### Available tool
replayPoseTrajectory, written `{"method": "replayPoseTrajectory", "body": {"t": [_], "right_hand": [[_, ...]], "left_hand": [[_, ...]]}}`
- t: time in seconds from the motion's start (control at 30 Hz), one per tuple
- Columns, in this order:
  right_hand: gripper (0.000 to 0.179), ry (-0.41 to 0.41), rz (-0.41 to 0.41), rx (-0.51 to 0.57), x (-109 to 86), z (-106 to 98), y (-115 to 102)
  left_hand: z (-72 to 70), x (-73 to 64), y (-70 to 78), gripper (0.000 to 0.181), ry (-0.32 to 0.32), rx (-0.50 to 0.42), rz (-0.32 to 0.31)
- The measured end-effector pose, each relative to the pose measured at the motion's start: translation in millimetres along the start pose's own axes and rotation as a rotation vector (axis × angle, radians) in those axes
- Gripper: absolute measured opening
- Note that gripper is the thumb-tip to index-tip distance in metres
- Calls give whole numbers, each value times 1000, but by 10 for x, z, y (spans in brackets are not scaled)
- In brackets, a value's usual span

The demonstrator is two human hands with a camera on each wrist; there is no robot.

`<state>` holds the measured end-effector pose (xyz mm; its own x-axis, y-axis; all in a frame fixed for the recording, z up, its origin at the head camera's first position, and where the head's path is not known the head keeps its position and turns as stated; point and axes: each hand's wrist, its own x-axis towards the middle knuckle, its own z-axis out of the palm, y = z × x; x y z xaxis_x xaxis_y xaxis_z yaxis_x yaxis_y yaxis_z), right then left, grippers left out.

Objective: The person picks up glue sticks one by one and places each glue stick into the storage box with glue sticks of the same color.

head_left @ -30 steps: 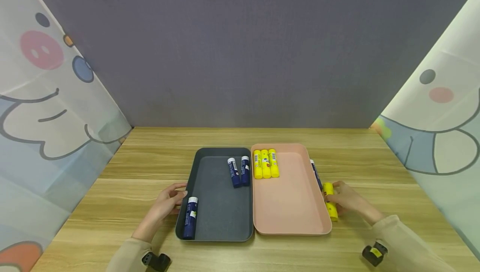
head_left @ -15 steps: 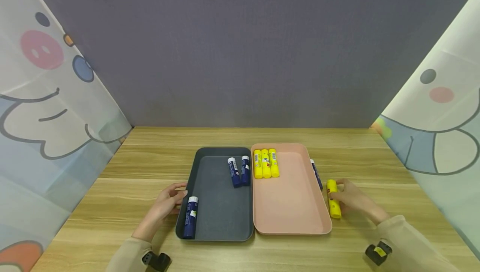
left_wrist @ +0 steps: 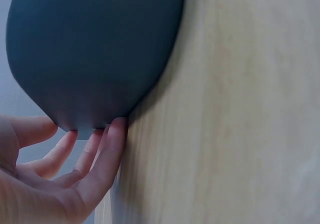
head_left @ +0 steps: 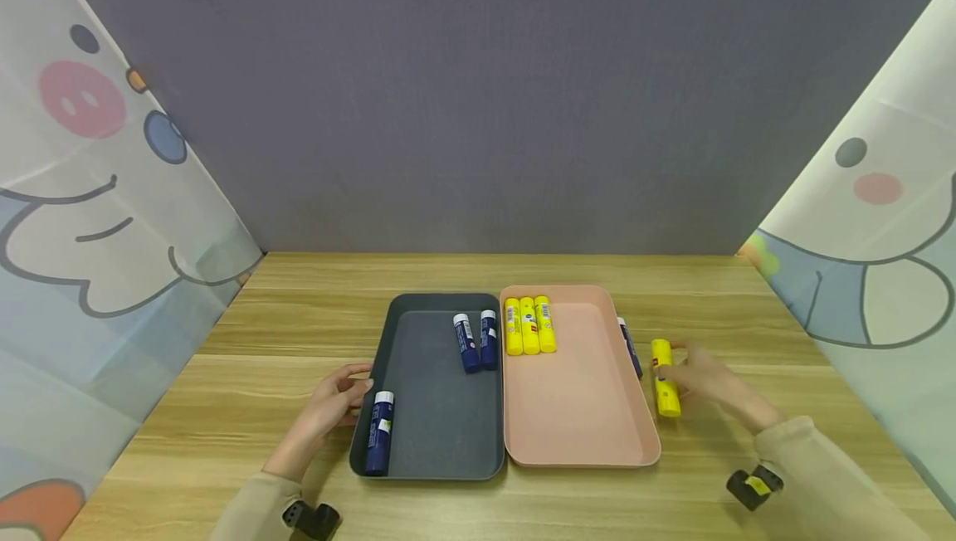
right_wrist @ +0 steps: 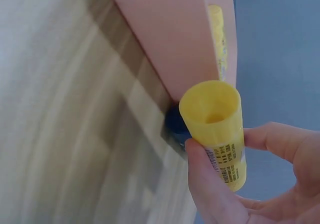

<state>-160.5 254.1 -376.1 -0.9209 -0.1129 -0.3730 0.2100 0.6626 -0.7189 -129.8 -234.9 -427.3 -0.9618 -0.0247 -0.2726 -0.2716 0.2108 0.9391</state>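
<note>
My right hand (head_left: 698, 375) pinches a yellow glue stick (head_left: 664, 387) between thumb and fingers, off the right side of the pink tray (head_left: 578, 433). In the right wrist view the open hollow end of this glue stick (right_wrist: 212, 114) faces the camera, tilted. A dark blue glue stick (head_left: 631, 348) with a white cap lies along the tray's right wall. My left hand (head_left: 334, 400) holds the left edge of the dark grey tray (head_left: 441, 433). In the left wrist view its thumb is at the rim and the fingertips press the outer wall (left_wrist: 95, 74).
Three yellow glue sticks (head_left: 529, 326) lie side by side in the pink tray's back left corner. Inside the grey tray are two blue glue sticks (head_left: 478, 342) at the back right and a larger blue one (head_left: 379, 435) at the front left. A grey partition (head_left: 493, 109) stands behind the table.
My right hand has drawn the yellow glue stick away from the pink tray's wall and moved it slightly farther back. The left hand and both trays have stayed put.
</note>
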Motion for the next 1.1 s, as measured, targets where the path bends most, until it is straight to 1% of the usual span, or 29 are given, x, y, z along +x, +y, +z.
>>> {"method": "replayPoseTrajectory", "body": {"t": [0.13,0.27,0.5,0.7,0.93,1.1], "right_hand": [[68,-15,1,7,17,-46,-50],[69,-11,-13,17,49,-72,-96],[69,-24,-29,20,105,-94,-239],[70,-36,-24,24,183,-70,-362],[70,-51,-35,56,291,-11,-495],[69,-48,-45,35,372,32,-590]], "left_hand": [[-2,1,-1,40,-3,-3,2],[-4,-1,-3,40,-6,-9,4],[-2,-3,2,40,-2,0,2],[-2,3,-7,40,-3,-1,0],[0,4,-9,40,-4,-1,1],[-2,-1,-6,41,-14,-9,7]]}}
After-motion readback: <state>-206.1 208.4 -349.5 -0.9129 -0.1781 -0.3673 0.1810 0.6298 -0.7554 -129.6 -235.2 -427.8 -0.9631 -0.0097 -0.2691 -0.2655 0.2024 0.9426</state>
